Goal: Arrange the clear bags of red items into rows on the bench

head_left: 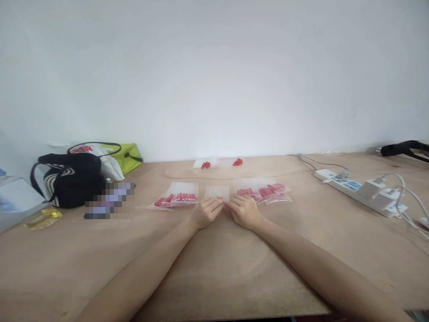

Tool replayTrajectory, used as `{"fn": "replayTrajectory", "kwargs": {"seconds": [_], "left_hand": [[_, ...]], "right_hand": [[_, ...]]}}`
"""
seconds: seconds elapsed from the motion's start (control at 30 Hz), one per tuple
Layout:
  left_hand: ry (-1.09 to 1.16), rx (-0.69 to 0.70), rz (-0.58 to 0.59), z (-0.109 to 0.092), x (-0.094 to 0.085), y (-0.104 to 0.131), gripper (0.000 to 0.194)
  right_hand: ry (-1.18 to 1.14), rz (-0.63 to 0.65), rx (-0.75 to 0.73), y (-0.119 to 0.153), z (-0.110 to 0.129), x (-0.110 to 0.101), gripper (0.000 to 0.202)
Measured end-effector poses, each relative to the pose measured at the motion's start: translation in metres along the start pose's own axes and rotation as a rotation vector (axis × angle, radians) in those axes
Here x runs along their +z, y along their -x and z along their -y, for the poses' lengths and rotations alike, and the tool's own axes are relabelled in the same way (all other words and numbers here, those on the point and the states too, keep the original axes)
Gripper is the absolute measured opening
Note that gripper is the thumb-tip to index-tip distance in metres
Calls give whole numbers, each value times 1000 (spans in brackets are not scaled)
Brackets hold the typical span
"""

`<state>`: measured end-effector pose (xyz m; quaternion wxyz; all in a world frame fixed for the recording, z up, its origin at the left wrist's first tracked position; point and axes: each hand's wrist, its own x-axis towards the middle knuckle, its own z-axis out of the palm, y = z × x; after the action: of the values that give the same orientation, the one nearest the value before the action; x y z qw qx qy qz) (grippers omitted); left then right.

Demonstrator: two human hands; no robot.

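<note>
Bag (216, 191), small and clear, lies mid-table in front of the person, with red pieces (219, 198) showing near its close edge. The left hand (205, 212) and right hand (246, 212) meet there from either side. Their fingers are bent and held together, the tips seeming to pinch that edge; how firmly cannot be told. Gripping from both sides probably keeps the edge straight and the bag flat on the table (214, 273).

A left pile (184, 197) and right pile (263, 192) of similar bags overlap flat beside the hands, perhaps to save room while staying close. Two red clusters, left (205, 165) and right (237, 162), sit farther back near the wall, likely clear of the arms. A black handbag (77, 179) at left and a power strip (355, 188) at right leave the middle for the hands.
</note>
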<state>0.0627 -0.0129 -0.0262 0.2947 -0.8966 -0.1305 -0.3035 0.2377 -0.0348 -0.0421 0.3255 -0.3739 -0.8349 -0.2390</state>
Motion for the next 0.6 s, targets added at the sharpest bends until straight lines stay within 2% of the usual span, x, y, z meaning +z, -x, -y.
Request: {"fn": "replayTrajectory", "kwargs": {"seconds": [0.2,0.3,0.6], "left_hand": [[-27,7,38,4,-2,2,15],[-32,8,11,9,-4,7,14],[-22,-126,42,26,-14,23,20]], "right_hand": [[-22,-18,-4,1,-2,0,19],[-37,-35,28,2,-6,0,19],[-29,-26,103,7,-19,0,19]]}}
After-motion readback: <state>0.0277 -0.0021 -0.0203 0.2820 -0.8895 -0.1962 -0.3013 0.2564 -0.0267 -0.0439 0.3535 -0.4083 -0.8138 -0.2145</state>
